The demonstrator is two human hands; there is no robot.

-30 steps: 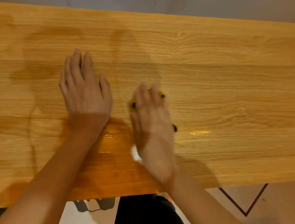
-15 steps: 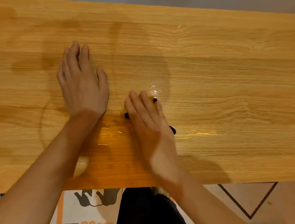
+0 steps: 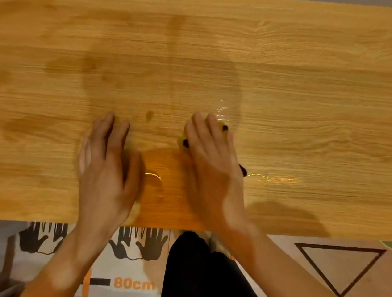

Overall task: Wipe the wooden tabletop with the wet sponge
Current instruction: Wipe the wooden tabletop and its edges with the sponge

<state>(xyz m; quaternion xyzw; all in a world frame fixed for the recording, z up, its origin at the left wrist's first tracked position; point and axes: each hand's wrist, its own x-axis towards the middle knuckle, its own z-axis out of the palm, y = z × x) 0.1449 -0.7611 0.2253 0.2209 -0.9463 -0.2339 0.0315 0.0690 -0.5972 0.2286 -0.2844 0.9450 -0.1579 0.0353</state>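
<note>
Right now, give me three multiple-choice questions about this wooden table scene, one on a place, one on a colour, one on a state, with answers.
1. Where is the yellow sponge?
A. under the right hand
B. under the left hand
C. on the floor

2. What colour is the "80cm" lettering on the floor mat?
A. blue
B. orange
C. green

3. How does the left hand lie on the light wooden tabletop?
A. clenched in a fist
B. gripping the table edge
C. flat, fingers straight

Answers: 1 A, yellow peeks out past the right fingertips; 2 B, the print reads orange; 3 C, the palm is down with fingers extended.
</note>
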